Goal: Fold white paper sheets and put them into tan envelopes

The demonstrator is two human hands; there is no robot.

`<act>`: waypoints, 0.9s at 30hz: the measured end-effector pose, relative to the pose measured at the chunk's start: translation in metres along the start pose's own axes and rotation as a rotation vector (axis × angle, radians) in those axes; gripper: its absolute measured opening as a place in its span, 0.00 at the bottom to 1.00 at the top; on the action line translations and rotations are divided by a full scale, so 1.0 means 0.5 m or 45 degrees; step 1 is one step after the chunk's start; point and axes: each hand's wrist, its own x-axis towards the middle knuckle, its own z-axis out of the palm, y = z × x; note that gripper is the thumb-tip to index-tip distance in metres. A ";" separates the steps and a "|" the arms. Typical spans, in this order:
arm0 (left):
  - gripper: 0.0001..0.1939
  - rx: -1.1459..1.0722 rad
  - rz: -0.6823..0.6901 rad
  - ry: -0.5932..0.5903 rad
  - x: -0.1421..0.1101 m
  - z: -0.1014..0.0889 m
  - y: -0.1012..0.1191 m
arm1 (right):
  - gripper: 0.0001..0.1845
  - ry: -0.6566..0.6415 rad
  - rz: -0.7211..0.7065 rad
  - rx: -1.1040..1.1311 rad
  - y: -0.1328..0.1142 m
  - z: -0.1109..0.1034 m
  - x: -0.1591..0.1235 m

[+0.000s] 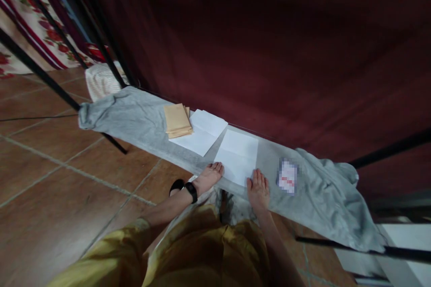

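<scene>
Though apart, left hand [209,175] and right hand [259,189], unclenched, at a white sheet [238,150].

A person wearing a loose, mustard-yellow fabric top [208,251], the cloth gathered in soft creases with a line running down the middle. The matching yellow sleeve [111,251] on the left side is wide and ends near the elbow. Around the left wrist is a snug, black wristband [191,192] with a slim, dark casing. The left fingers [213,168] and right fingers [259,176] are bare. Below shows black, curved footwear [177,184], partly hidden.
</scene>
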 end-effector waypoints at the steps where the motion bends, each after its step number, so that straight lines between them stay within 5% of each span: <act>1: 0.26 -0.011 -0.008 0.003 -0.001 -0.001 0.001 | 0.29 0.009 -0.006 0.026 0.001 -0.001 -0.001; 7: 0.28 -0.204 -0.055 0.094 -0.031 -0.005 0.016 | 0.26 0.004 -0.061 0.392 0.028 -0.026 -0.014; 16: 0.28 -0.378 0.049 0.156 -0.095 -0.046 0.008 | 0.41 -0.142 0.042 0.747 0.050 -0.090 -0.037; 21: 0.24 -0.517 0.072 0.227 -0.117 -0.031 0.006 | 0.35 -0.188 0.043 0.890 0.040 -0.088 -0.029; 27: 0.29 -1.159 -0.321 0.527 -0.071 0.016 -0.050 | 0.20 -0.107 0.232 1.082 0.035 -0.070 -0.019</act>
